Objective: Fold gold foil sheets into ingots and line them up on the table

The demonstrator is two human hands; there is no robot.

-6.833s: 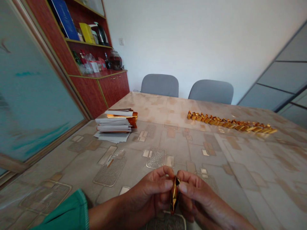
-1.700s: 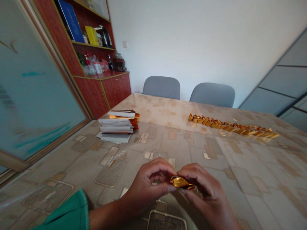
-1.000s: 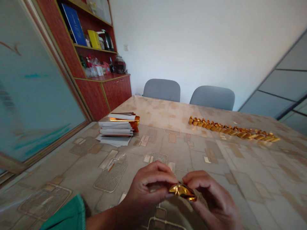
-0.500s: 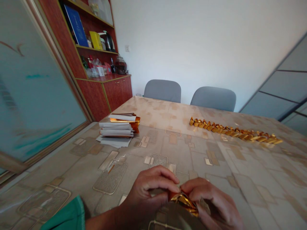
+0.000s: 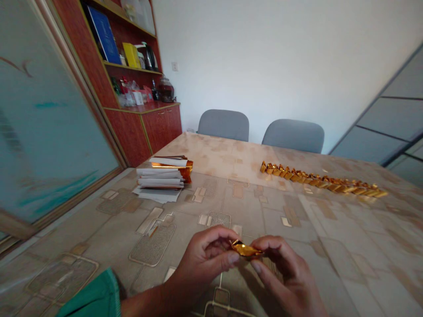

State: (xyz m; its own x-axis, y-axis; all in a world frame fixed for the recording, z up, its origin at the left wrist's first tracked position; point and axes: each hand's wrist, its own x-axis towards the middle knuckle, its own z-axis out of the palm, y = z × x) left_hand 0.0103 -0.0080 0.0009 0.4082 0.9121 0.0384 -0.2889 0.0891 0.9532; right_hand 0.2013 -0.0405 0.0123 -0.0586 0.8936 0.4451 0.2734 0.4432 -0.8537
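A small folded piece of gold foil paper [image 5: 245,250] is pinched between both hands just above the near table edge. My left hand [image 5: 203,259] grips its left end with thumb and fingers curled. My right hand [image 5: 284,275] pinches its right end. A long row of several finished gold folded pieces [image 5: 320,180] lies across the far right of the table. A stack of white-backed gold sheets [image 5: 162,177] sits at the far left.
The table [image 5: 109,220] has a patterned beige cover. Two grey chairs [image 5: 223,125] stand at its far side. A red wooden cabinet [image 5: 145,121] with shelves of books and jars stands at the left, beside a glass panel.
The gold piece went from upright to lying flat between my fingers. My hands dipped low half a second ago and have risen again, with the piece held flatter and further forward.
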